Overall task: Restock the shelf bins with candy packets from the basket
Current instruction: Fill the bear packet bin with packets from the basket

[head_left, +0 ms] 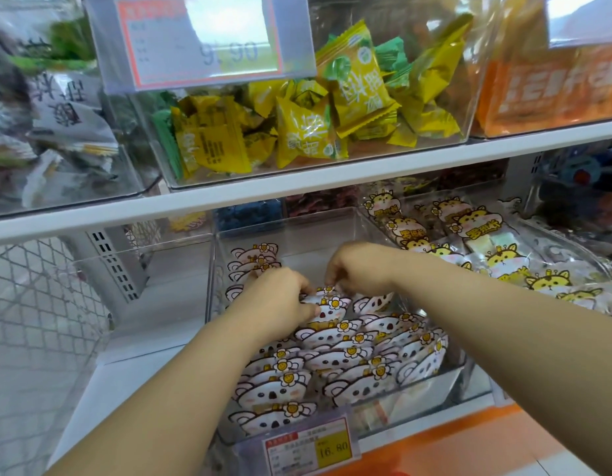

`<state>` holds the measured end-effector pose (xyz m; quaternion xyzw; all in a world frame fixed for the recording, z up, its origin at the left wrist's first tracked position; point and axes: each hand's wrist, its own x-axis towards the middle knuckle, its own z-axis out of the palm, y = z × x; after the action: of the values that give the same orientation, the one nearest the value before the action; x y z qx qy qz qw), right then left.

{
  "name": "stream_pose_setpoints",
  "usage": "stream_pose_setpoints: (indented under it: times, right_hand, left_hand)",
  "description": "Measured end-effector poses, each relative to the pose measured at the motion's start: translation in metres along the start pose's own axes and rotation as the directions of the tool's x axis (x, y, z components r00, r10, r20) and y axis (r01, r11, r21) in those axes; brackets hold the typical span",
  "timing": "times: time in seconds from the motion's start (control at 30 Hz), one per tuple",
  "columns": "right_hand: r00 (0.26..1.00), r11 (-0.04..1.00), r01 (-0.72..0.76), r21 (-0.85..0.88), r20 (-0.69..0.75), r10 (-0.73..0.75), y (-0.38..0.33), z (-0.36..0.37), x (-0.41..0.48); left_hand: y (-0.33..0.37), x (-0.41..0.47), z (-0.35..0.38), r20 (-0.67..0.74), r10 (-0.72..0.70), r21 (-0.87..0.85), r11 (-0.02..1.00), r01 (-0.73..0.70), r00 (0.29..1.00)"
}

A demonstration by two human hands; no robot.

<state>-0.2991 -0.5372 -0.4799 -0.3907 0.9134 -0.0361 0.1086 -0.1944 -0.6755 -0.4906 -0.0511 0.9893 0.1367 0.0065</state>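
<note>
Price tag at 6 o'clock, clipped to the front wall of a clear bin. The bin holds koala packets standing on edge in rows. The front half is packed, and a few more stand against the left wall further back.

The forearms come in from 5 and 7 o'clock and meet over the back end of the rows, near frame centre.

- **Left hand**: fingers curled, thumb and fingertips clamped on the left edge of the held packet, which sits at the hand's 3 o'clock.
- **Right hand**: knuckles up, fingers bent down, tips pinching the same packet's top edge. The packet is at its 7 o'clock, just under the fingertips.
- **Held packet**: faces the camera, roughly upright, touching the rearmost row.

At 2 o'clock the neighbouring bin holds yellow hamster packets. A white shelf board crosses above. On it:

- 12 o'clock: upper bin of yellow and green packets, with a blurred tag on its front.
- 1 o'clock: orange bag.
- 10 o'clock: grey-white packets.

Wire mesh at 9 o'clock.
</note>
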Motion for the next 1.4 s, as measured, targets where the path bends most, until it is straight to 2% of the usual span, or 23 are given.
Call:
stream_pose_setpoints:
  times: [0.2, 0.33, 0.53, 0.73, 1.0, 1.1, 1.3, 1.4]
  right_hand:
    - [0.991, 0.999, 0.008, -0.034, -0.132, -0.013, -0.001, 0.003, 0.007]
    - [0.994, 1.0, 0.024, -0.018, -0.103, -0.025, 0.0, 0.018, 0.01]
    - [0.991, 0.989, 0.058, 0.135, -0.13, -0.04, 0.007, 0.012, -0.001]
    - [0.994, 0.988, 0.045, 0.15, -0.105, -0.03, 0.009, 0.01, -0.008]
    - [0.989, 0.989, 0.047, 0.141, -0.147, -0.026, 0.01, 0.007, -0.016]
    - [0.978, 0.986, 0.042, 0.161, -0.21, -0.008, 0.008, 0.005, -0.032]
    - [0.961, 0.978, 0.069, 0.198, -0.276, -0.012, -0.019, 0.008, -0.106]
    - [0.946, 0.959, 0.145, 0.242, -0.319, -0.063, -0.04, 0.015, -0.147]
  left_hand:
    - [-0.009, 0.005, -0.005, -0.042, -0.022, -0.111, 0.994, 0.018, 0.999]
    - [-0.013, 0.003, 0.004, -0.002, -0.038, -0.088, 0.995, 0.037, 0.999]
    - [-0.017, 0.0, 0.006, -0.037, -0.027, -0.101, 0.995, 0.023, 0.999]
    - [-0.017, -0.002, 0.007, -0.058, -0.042, -0.138, 0.99, 0.034, 0.997]
    - [-0.014, -0.005, 0.003, -0.075, -0.051, -0.134, 0.99, 0.041, 0.996]
    - [-0.011, -0.014, 0.001, -0.119, -0.037, -0.13, 0.991, 0.021, 0.992]
    - [0.008, -0.083, -0.006, -0.306, 0.038, -0.089, 0.994, -0.068, 0.951]
    - [0.013, -0.129, -0.008, -0.339, 0.084, -0.165, 0.975, -0.147, 0.937]
